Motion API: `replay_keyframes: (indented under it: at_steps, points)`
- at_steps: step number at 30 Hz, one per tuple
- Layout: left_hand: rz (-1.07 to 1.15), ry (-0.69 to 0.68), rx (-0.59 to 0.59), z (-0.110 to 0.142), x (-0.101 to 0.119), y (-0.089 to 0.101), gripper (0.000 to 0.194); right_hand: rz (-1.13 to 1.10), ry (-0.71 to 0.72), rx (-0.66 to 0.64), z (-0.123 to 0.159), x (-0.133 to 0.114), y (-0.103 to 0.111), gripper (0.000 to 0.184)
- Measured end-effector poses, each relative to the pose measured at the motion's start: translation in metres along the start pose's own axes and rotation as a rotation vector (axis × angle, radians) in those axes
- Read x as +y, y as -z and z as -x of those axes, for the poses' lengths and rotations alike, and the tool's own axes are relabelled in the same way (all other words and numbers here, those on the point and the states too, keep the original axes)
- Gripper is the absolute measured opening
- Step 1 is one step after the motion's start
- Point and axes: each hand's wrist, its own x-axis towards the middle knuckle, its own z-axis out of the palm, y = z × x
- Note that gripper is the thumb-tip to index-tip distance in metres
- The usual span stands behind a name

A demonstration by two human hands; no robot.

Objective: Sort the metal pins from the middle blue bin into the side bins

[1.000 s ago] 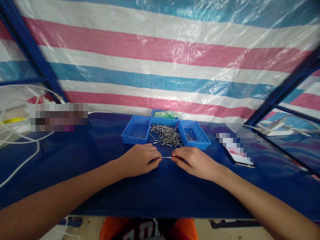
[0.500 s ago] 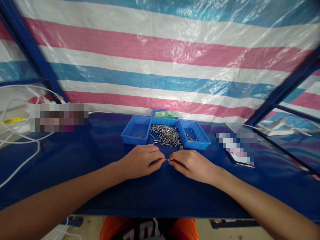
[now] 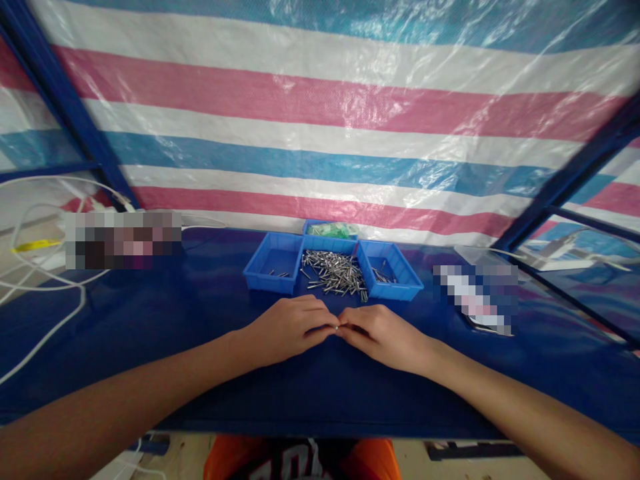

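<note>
My left hand (image 3: 297, 329) and my right hand (image 3: 384, 335) meet fingertip to fingertip above the blue table. Both pinch a small silvery metal piece (image 3: 337, 327), mostly covered by the fingers; its exact kind is too small to tell. Just beyond the hands lies a heap of short, thin metal pins (image 3: 336, 272). A blue bin (image 3: 271, 283) with a few small metal pieces in it stands left of the heap. On the right, another blue bin (image 3: 397, 291) holds several more thin pieces.
Behind the heap, a third blue bin (image 3: 306, 227) contains green and clear plastic packaging (image 3: 333, 230). A blurred-out phone-like object (image 3: 487, 327) lies at right. White cables (image 3: 75, 313) loop at left. Striped sheeting (image 3: 320, 113) and blue frame posts (image 3: 555, 180) enclose the table's far side.
My hands have come closer together, closing the small gap between the fingertips, so less of the metal piece shows. The view has shifted slightly.
</note>
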Motion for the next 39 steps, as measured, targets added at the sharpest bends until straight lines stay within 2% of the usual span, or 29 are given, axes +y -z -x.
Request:
replay_keyframes:
  at_steps: [5,11,18,30,34,39]
  points:
    - [-0.013,0.022,-0.062,0.000,0.000,0.002,0.013,0.034,-0.007,-0.002,-0.001,0.000,0.001,0.018]
    - [0.095,0.078,-0.034,0.002,0.002,0.005,0.010,0.116,0.013,-0.005,0.000,0.001,0.004,0.018]
    - [0.014,0.114,-0.134,0.003,-0.001,0.006,0.002,0.116,0.038,-0.027,0.001,0.001,0.006,0.019]
    - [-0.078,0.088,-0.156,0.000,-0.004,0.007,0.014,0.125,0.090,-0.034,0.002,0.004,0.005,0.023]
    - [-0.110,0.120,-0.169,0.000,-0.007,0.008,0.014,0.153,0.077,-0.018,0.002,0.003,0.009,0.025]
    - [-0.156,0.083,-0.173,0.001,-0.010,0.008,0.016,0.182,0.058,-0.007,0.002,0.001,0.012,0.026]
